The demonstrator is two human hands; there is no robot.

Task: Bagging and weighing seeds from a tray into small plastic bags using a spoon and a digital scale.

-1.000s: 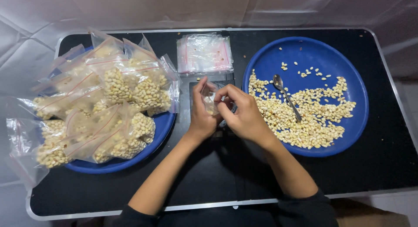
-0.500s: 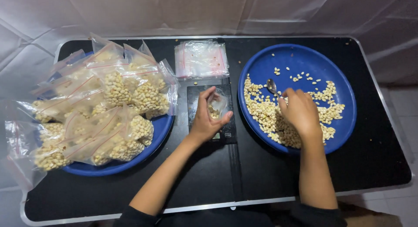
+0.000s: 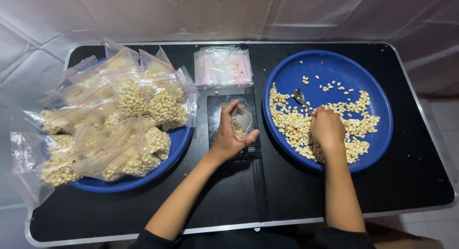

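In the head view, a small clear bag point(image 3: 241, 121) stands open on a black scale point(image 3: 233, 127) near the middle of the tabletop point(image 3: 287, 191), a little toward its far edge. The bag is transparent with a thin layer of pale kernels in its bottom, and its mouth gapes upward.

The left hand point(image 3: 229, 134) curls around the bag from the near-left side, thumb and fingers half closed and pinching the rim so the mouth is held wide. The right hand point(image 3: 328, 129) lies over the heap of pale kernels point(image 3: 354, 120) in the blue plate point(image 3: 377, 86) by the right edge of the tabletop. Its fingers are folded tight around the handle of a metal spoon point(image 3: 300, 97), whose bowl points toward the far-left part of the plate and rests among the kernels.

At the left edge a second blue plate point(image 3: 177, 144) carries a pile of filled bags point(image 3: 114, 115), sealed with red strips. A stack of empty bags point(image 3: 223, 66) lies at the far edge, just beyond the scale.

A second ago both hands met over the scale, working the bag's mouth together. Half a second ago the right hand had already crossed to the right-hand plate with its fingers looser over the spoon; now they are closed on the handle, and the left hand alone keeps the bag.
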